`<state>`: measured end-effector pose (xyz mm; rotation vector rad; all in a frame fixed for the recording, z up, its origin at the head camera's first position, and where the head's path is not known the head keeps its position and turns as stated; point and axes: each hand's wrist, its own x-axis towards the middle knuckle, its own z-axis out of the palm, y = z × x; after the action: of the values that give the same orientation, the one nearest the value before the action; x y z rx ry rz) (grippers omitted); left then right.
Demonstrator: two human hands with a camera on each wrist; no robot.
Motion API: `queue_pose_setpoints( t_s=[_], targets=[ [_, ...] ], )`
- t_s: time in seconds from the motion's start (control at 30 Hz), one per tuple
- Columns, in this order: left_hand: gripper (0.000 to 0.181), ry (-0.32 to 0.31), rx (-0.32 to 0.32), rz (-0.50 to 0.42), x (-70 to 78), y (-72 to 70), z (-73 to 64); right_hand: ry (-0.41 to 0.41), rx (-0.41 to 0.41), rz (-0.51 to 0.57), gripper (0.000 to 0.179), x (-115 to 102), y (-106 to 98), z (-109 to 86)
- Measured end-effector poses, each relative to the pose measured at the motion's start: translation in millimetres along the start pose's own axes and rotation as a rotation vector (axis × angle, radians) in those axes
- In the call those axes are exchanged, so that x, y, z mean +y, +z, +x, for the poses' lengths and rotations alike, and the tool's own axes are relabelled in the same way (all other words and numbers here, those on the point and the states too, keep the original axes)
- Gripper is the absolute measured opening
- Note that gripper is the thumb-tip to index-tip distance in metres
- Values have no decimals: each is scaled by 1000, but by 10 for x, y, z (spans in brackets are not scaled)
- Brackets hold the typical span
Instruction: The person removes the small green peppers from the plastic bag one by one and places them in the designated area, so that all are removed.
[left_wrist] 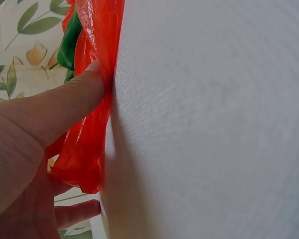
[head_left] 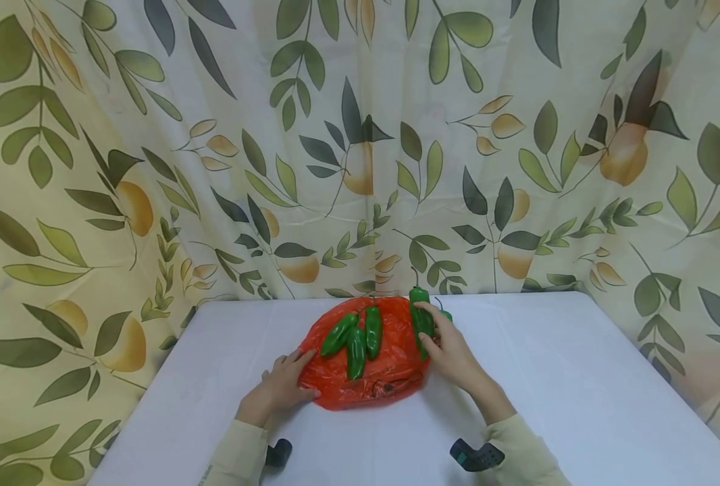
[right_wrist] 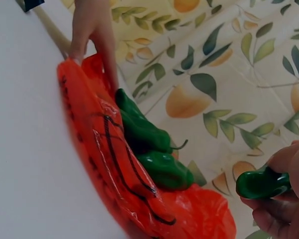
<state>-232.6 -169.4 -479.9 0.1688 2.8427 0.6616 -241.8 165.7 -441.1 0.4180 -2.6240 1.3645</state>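
Evidently the green pepper [head_left: 419,309] is firmly yours: your right hand [head_left: 456,352] pinches it by the body between thumb and fingers, at the right edge of the red plastic bag [head_left: 329,395]. The right wrist view shows it apart from the bag, its thin stem pointing away from you in the head view. Expect it to be light and fairly stiff, with a hollow give if you squeeze hard. Its glossy skin may slip, so keep hold around the thick middle; the stem looks too slender to trust. Just behind your fingers another pepper [head_left: 447,315] shows partly; you can't tell from here what supports it.

Three more peppers [head_left: 356,354] lie close together on the bag. Its film looks thin, soft and crinkly, likely to slide or fold when pushed, so steady it by the rim. There your left hand [head_left: 285,383] rests, thumb and fingers spread wide apart at the left edge. Around all this lies the white table [head_left: 567,378], with the leaf-patterned cloth [head_left: 360,108] hanging behind.
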Motion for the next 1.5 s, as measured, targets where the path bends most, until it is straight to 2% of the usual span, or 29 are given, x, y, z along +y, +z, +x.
queue_pose_setpoints(
  t_s=[0.53, 1.0, 1.5],
  targets=[
    [86, 4, 3, 4, -33, 7, -5, 3, 8, 8, 57, 127, -148, 25],
    [87, 11, 2, 19, -22, -2, -10, 118, 12, -57, 59, 303, -307, 34],
    [85, 21, -2, 15, -6, -9, 14, 142, -4, -82, 59, 522, -420, 34]
  ],
)
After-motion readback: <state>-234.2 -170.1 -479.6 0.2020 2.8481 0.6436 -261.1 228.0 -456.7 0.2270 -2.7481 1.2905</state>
